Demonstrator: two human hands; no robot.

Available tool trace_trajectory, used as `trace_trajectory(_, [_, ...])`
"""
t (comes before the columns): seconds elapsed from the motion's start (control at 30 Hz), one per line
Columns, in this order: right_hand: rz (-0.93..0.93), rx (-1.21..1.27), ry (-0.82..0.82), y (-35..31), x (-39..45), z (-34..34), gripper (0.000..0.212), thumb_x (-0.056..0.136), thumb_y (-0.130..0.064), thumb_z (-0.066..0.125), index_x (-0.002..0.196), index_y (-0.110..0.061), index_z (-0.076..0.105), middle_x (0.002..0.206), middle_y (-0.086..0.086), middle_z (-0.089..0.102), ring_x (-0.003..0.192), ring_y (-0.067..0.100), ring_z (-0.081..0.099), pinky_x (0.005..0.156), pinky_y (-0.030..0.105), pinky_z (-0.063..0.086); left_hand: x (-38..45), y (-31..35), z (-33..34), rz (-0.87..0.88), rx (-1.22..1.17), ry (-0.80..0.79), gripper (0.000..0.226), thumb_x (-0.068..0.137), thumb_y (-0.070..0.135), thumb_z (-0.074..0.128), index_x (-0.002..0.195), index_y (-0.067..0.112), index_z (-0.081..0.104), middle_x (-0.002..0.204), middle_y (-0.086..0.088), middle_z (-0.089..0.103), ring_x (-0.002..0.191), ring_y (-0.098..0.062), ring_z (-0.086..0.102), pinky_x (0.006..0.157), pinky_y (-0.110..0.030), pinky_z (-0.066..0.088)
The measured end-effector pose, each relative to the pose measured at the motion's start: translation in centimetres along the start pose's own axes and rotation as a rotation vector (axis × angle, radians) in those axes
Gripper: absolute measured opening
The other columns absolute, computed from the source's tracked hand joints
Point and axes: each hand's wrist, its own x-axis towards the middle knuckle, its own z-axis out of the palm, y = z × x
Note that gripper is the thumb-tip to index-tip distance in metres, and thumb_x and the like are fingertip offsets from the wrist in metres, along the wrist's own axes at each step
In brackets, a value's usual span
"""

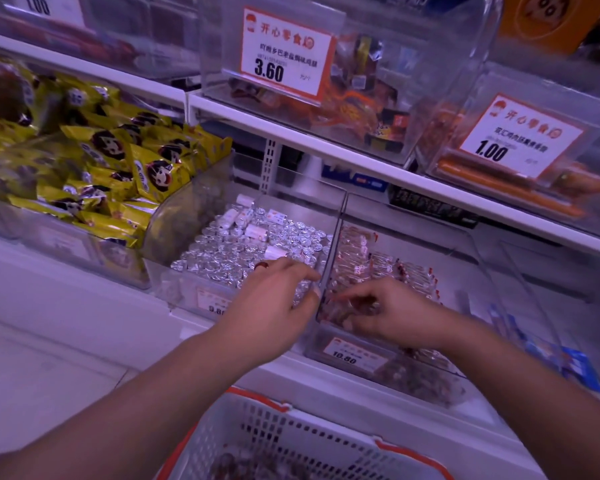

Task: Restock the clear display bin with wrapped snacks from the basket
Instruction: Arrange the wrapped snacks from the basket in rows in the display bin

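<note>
A clear display bin (347,344) on the lower shelf holds reddish clear-wrapped snacks (378,265) and bears a 10.80 price tag. My right hand (381,313) is inside its front part, fingers curled down among the wrapped snacks. My left hand (274,296) rests with straight fingers on the wall between this bin and the neighbouring bin of silver foil sweets (243,251). A white perforated basket (291,441) with an orange rim sits at the bottom, with dark wrapped snacks (243,467) in it.
A bin of yellow snack packs (111,161) stands to the left. The upper shelf (361,161) carries clear bins with price tags 3.60 (284,53) and 1.00 (516,140). Blue packs (551,348) lie at the right.
</note>
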Motion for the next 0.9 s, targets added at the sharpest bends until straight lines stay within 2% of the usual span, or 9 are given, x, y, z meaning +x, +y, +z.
trace_trajectory(0.13, [0.001, -0.102, -0.024, 0.8, -0.2, -0.3, 0.035, 0.085, -0.012, 0.067, 0.117, -0.025, 0.072, 0.094, -0.001, 0.075, 0.086, 0.018, 0.069, 0.079, 0.035, 0.055, 0.2, -0.3, 0.1, 0.023, -0.006, 0.022, 0.029, 0.097, 0.031, 0.052, 0.123, 0.026, 0.064, 0.127, 0.004, 0.058, 0.115, -0.023, 0.053, 0.099, -0.034, 0.041])
trace_trajectory(0.3, [0.026, -0.176, 0.007, 1.8, -0.2, -0.1, 0.014, 0.079, -0.016, 0.074, 0.092, -0.012, 0.073, 0.074, 0.000, 0.070, 0.069, 0.012, 0.065, 0.066, 0.034, 0.054, 0.3, -0.5, 0.3, 0.187, 0.046, 0.148, 0.027, 0.094, 0.026, 0.052, 0.115, 0.024, 0.068, 0.125, 0.003, 0.058, 0.114, -0.023, 0.054, 0.100, -0.042, 0.043])
trace_trajectory(0.43, [0.052, -0.082, 0.149, 2.4, 0.0, 1.1, 0.010, 0.075, -0.016, 0.080, 0.082, -0.022, 0.076, 0.061, -0.015, 0.065, 0.056, -0.007, 0.059, 0.051, 0.009, 0.038, 0.1, -0.7, 1.4, 0.426, 0.306, 0.084, 0.027, 0.091, 0.029, 0.054, 0.114, 0.029, 0.068, 0.140, 0.000, 0.052, 0.139, -0.028, 0.038, 0.111, -0.048, 0.036])
trace_trajectory(0.5, [0.024, -0.072, 0.170, 2.3, 0.3, 1.5, 0.008, 0.075, -0.018, 0.081, 0.078, -0.023, 0.076, 0.061, -0.015, 0.065, 0.057, -0.005, 0.059, 0.054, 0.013, 0.041, 0.0, -1.0, 2.1, 0.466, 0.449, -0.023, 0.032, 0.093, 0.038, 0.048, 0.121, 0.032, 0.063, 0.154, 0.003, 0.039, 0.150, -0.029, 0.019, 0.119, -0.053, 0.021])
trace_trajectory(0.57, [0.000, -0.021, 0.106, 2.1, 0.7, 1.3, 0.002, 0.079, -0.020, 0.078, 0.081, -0.021, 0.079, 0.071, -0.008, 0.072, 0.066, 0.004, 0.065, 0.065, 0.029, 0.051, 0.0, -1.3, 2.5, 0.474, 0.572, -0.111, 0.041, 0.092, 0.042, 0.041, 0.129, 0.034, 0.058, 0.161, 0.006, 0.026, 0.153, -0.029, 0.005, 0.122, -0.056, 0.010])
trace_trajectory(0.63, [-0.036, -0.013, 0.005, 2.1, 0.6, 0.7, 0.009, 0.085, -0.018, 0.072, 0.091, -0.020, 0.080, 0.078, -0.003, 0.073, 0.074, 0.016, 0.067, 0.074, 0.037, 0.054, 0.1, -1.4, 2.4, 0.499, 0.641, -0.134, 0.045, 0.089, 0.041, 0.044, 0.131, 0.034, 0.060, 0.159, 0.005, 0.032, 0.152, -0.033, 0.013, 0.121, -0.059, 0.013])
trace_trajectory(0.7, [-0.099, -0.093, -0.040, 2.3, 0.2, 0.1, 0.020, 0.087, -0.013, 0.068, 0.100, -0.023, 0.078, 0.085, -0.003, 0.071, 0.079, 0.013, 0.065, 0.078, 0.032, 0.051, 0.2, -1.3, 2.6, 0.518, 0.682, -0.132, 0.044, 0.085, 0.040, 0.053, 0.128, 0.033, 0.063, 0.153, 0.003, 0.043, 0.148, -0.038, 0.025, 0.117, -0.063, 0.022])
trace_trajectory(0.8, [-0.062, -0.133, 0.083, 3.0, -0.6, 0.2, 0.020, 0.082, -0.021, 0.076, 0.101, -0.027, 0.077, 0.086, -0.008, 0.066, 0.078, 0.006, 0.060, 0.074, 0.024, 0.047, 0.1, -0.7, 3.6, 0.478, 0.742, -0.130, 0.048, 0.081, 0.036, 0.066, 0.129, 0.029, 0.063, 0.143, 0.003, 0.055, 0.142, -0.045, 0.035, 0.107, -0.071, 0.030])
trace_trajectory(0.9, [0.104, -0.051, 0.210, 3.3, -0.5, 1.5, 0.015, 0.077, -0.025, 0.082, 0.091, -0.024, 0.078, 0.079, -0.011, 0.070, 0.068, -0.001, 0.060, 0.066, 0.021, 0.046, 0.0, -0.7, 5.2, 0.389, 0.763, -0.149, 0.055, 0.091, 0.031, 0.054, 0.145, 0.029, 0.044, 0.143, 0.006, 0.049, 0.149, -0.045, 0.015, 0.111, -0.074, 0.008])
